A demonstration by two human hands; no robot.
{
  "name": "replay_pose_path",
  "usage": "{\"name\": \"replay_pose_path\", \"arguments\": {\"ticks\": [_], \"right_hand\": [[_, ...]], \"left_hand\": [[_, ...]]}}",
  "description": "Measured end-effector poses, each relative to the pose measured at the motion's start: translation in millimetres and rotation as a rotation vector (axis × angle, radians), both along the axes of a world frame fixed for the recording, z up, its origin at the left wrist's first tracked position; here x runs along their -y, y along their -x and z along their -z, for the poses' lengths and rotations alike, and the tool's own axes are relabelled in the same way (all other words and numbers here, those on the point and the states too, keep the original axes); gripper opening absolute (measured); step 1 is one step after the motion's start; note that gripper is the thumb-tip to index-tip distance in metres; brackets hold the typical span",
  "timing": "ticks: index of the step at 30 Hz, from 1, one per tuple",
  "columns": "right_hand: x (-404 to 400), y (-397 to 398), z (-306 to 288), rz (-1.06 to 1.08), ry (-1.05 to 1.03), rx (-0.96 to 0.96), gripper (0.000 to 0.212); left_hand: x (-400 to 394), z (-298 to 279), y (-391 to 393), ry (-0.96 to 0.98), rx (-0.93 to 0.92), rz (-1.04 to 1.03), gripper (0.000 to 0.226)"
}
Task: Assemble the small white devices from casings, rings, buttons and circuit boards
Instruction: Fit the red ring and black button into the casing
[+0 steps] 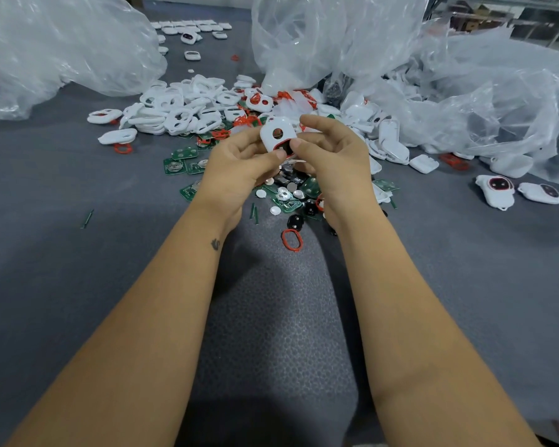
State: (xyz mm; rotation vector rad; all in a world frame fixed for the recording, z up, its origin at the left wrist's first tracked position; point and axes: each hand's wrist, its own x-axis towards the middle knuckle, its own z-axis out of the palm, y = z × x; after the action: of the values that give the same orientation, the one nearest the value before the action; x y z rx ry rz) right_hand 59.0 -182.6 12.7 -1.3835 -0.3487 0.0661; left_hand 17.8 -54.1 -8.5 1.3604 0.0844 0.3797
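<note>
Pinched above the heap of circuit boards (283,191), a white casing (276,134) is clamped by the left hand (239,166) and right hand (331,156), whose thumbs could dislodge its red ring (283,146) if pressed unevenly.

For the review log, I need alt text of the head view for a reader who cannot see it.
Both hands, left and right, hold a white casing with a red ring at its lower opening, above a grey table. Behind lie casings, circuit boards, a loose ring and plastic bags.
</note>
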Motion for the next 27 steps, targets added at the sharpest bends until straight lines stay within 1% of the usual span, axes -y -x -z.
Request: {"name": "replay_pose_path", "arguments": {"ticks": [8, 10, 12, 15, 18, 20, 24, 27], "right_hand": [[1.2, 0.5, 2.2, -0.004, 0.030, 0.061, 0.025], [1.6, 0.1, 2.4, -0.018, 0.020, 0.051, 0.023], [1.7, -0.1, 2.9, -0.045, -0.020, 0.001, 0.023], [1.9, -0.3, 1.9, -0.117, -0.080, -0.091, 0.026], [3.2, -0.2, 0.3, -0.200, -0.114, -0.136, 0.030], [3.6, -0.4, -0.7, -0.236, -0.142, -0.147, 0.030], [1.8, -1.0, -2.6, -0.228, -0.254, -0.148, 0.033], [-0.6, -1.0, -2.2, -0.237, -0.318, -0.138, 0.035]], "left_hand": [[-2.3, 1.3, 0.0, 0.009, -0.062, 0.010, 0.015], [-2.3, -0.8, 1.0, 0.062, -0.079, 0.030, 0.011], [-2.6, -2.1, 0.9, 0.138, -0.086, 0.037, 0.015], [-2.4, -2.8, 1.1, 0.193, -0.053, 0.034, 0.012], [-4.2, -3.8, 1.3, 0.246, -0.027, 0.020, 0.024], [-5.8, -4.2, 0.9, 0.238, -0.019, 0.024, 0.026], [-6.1, -4.7, 0.8, 0.232, 0.003, 0.061, 0.018], [-4.5, -4.8, 0.7, 0.264, 0.017, 0.083, 0.010]]}}
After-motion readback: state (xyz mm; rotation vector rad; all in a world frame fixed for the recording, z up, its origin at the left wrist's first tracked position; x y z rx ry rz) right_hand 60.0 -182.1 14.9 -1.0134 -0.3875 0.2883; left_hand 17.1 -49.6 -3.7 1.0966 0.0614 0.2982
